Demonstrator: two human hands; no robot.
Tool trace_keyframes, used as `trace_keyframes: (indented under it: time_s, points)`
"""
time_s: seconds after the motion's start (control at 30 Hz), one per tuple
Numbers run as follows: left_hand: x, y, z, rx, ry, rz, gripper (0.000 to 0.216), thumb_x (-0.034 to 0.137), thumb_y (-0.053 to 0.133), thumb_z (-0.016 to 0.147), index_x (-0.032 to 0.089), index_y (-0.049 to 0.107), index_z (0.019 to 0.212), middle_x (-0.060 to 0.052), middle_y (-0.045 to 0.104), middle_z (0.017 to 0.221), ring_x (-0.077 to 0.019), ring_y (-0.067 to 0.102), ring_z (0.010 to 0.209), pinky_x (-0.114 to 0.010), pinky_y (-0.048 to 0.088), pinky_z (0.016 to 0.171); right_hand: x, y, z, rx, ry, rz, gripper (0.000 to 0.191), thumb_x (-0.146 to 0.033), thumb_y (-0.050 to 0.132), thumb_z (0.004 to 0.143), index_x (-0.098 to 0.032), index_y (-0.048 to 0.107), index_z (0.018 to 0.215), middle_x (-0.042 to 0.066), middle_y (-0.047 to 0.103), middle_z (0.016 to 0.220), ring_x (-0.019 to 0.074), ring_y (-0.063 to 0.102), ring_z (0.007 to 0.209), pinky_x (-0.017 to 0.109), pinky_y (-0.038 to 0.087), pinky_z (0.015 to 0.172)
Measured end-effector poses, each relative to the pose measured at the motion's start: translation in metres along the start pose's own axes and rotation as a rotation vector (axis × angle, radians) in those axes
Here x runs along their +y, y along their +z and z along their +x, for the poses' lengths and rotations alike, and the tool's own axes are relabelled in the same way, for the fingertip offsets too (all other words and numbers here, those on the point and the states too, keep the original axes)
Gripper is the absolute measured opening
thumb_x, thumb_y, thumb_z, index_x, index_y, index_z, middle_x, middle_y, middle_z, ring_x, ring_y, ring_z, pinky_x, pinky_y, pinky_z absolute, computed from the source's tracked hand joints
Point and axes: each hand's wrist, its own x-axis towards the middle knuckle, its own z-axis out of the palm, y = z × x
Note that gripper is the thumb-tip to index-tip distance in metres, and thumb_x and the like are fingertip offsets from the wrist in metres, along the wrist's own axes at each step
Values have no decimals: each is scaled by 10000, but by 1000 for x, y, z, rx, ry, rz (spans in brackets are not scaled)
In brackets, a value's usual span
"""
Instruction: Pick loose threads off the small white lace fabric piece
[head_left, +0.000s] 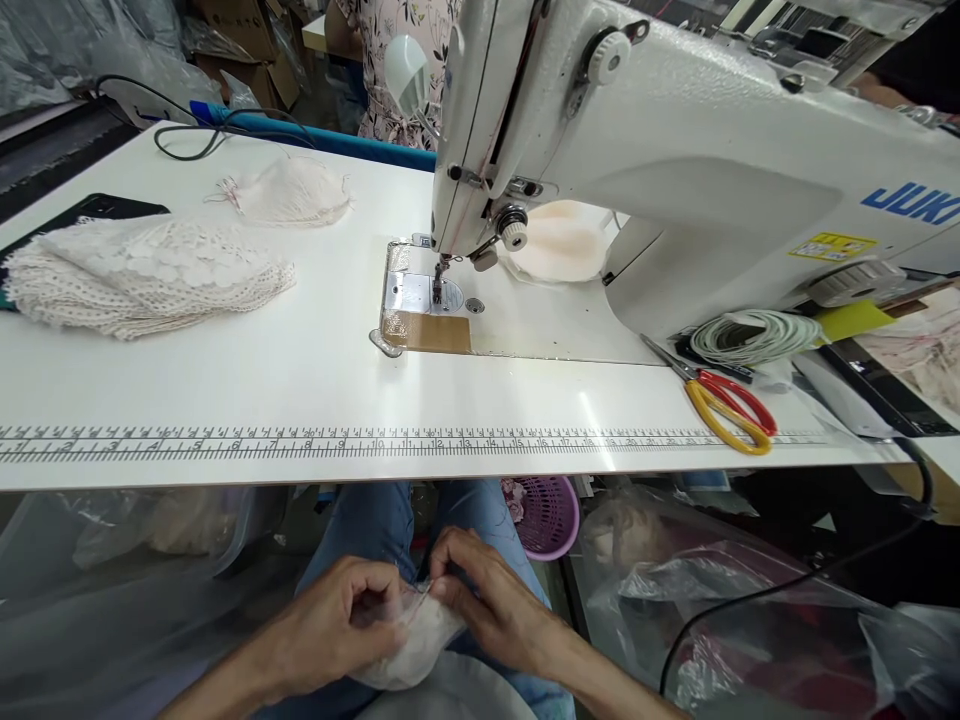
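Head | left hand (352, 620), right hand (491, 600) angled inward above jeans (360, 525) | grip: both pinched on pale fabric (420, 648)

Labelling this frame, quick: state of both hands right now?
Left hand: closed, holding the pale fabric piece.
Right hand: closed, fingertips pinching the same piece at its upper edge.

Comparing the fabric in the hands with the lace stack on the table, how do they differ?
The fabric is pinched in the left hand and right hand; the lace stack lies untouched by either. The fabric is bunched up, whereas the lace stack is laid out in layers with holed, scalloped edges. Both are pale.
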Motion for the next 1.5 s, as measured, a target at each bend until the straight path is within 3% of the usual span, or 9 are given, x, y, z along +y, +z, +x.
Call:
trace_keyframes:
  time_s: [0.1, 0.17, 0.23, 0.3, 0.43, 0.7, 0.97, 1.27, 1.5]
  points:
    - [2, -1, -1, -17, -13, 28, 186, 287, 553, 687, 185, 433, 589, 49, 396, 620, -127, 372, 619, -225, 278, 558, 1, -6, 2, -101, -13, 177, 309, -461, 444, 919, -200, 510, 1069, 62, 543, 1018, 176, 501, 948, 307, 402, 832]
    - [4, -2, -2, -12, -36, 67, 151, 286, 556, 665, 185, 459, 609, 44, 420, 649, -135, 391, 648, -220, 298, 581, 3, -7, 5, -170, 29, 269, 493, -563, 578, 803, -202, 528, 1134, 64, 561, 1048, 181, 510, 935, 291, 413, 804]
    - [6, -2, -2, 0, -52, 98, 128, 286, 550, 657, 188, 471, 630, 45, 420, 663, -136, 388, 657, -218, 306, 592, 3, -7, 7, -190, 124, 313, 597, -600, 708, 643, -197, 595, 1070, 37, 592, 948, 171, 512, 848, 269, 412, 736]
    - [7, -2, -2, 4, -54, 113, 128, 284, 532, 665, 191, 457, 620, 51, 386, 635, -131, 364, 633, -219, 290, 575, 2, -5, 9, -163, 216, 345, 567, -577, 766, 565, -184, 647, 957, 7, 584, 817, 151, 492, 767, 248, 395, 676]
    - [9, -1, -2, 18, -59, 104, 169, 308, 521, 699, 188, 450, 604, 50, 369, 612, -130, 351, 618, -229, 274, 562, -1, -3, 11, -96, 266, 406, 419, -516, 771, 597, -162, 654, 789, -26, 521, 684, 109, 415, 655, 226, 330, 592]
    - [11, -2, -3, 26, -12, -63, 190, 327, 617, 718, 165, 566, 633, -12, 591, 761, -181, 517, 758, -250, 377, 706, -7, -1, 11, -39, 255, 423, 325, -449, 745, 655, -151, 617, 672, -25, 499, 678, 89, 383, 600, 224, 284, 548]
    - [12, 3, 1, 47, -45, -61, 246, 383, 674, 689, 154, 585, 679, 59, 420, 608, -117, 352, 605, -228, 246, 555, -13, -1, 11, -64, 260, 391, 151, -256, 700, 693, -157, 586, 704, -41, 477, 667, 86, 388, 602, 214, 293, 553]
    - [10, 5, 3, 157, -108, 14, 204, 326, 592, 678, 150, 562, 580, 44, 428, 561, -125, 374, 585, -228, 287, 551, -3, -4, 13, -44, 214, 337, 326, -466, 706, 700, -147, 643, 718, -8, 521, 695, 110, 428, 647, 239, 336, 595]
    - [13, 7, 0, 174, -105, 68, 229, 339, 553, 707, 147, 540, 583, 38, 421, 565, -121, 353, 577, -232, 270, 535, -2, -2, 14, -52, 185, 268, 363, -505, 698, 708, -147, 642, 692, -1, 553, 686, 116, 467, 641, 241, 357, 593]
